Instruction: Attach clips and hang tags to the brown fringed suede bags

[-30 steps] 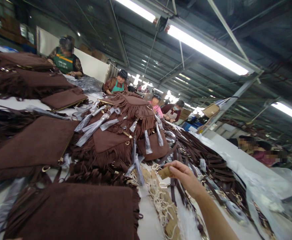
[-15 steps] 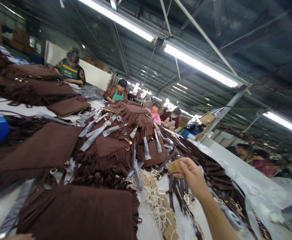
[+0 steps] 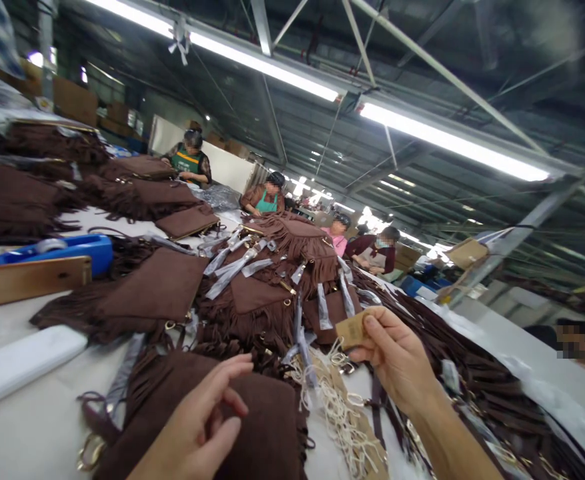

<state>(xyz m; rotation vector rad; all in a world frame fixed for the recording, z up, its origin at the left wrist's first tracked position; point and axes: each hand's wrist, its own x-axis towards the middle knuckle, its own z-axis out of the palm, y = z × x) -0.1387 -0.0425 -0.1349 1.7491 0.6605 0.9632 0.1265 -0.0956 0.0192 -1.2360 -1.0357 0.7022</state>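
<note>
Between the thumb and fingers of my right hand point(image 3: 397, 357) is a brown cardboard hang tag point(image 3: 351, 331), held up over the table with its string hanging. My left hand point(image 3: 205, 417) hovers over a dark brown suede bag point(image 3: 267, 417), fingers apart and holding nothing. That bag lies flat with fringe along its right side. A pile of white tag strings point(image 3: 339, 413) with more tags lies between the bag and my right forearm. Beyond it, several fringed bags point(image 3: 257, 293) are heaped, their metal hardware wrapped in clear plastic.
On the left lie a blue tape dispenser point(image 3: 99, 252), a phone point(image 3: 32, 281) and a white oblong object point(image 3: 27, 367). Brown straps with metal clips point(image 3: 462, 353) spread along the right. Several co-workers point(image 3: 267, 193) sit along the far side.
My left hand has risen from the bottom edge to above the near bag. The view has swung left, bringing the phone into sight. My right hand still holds the tag.
</note>
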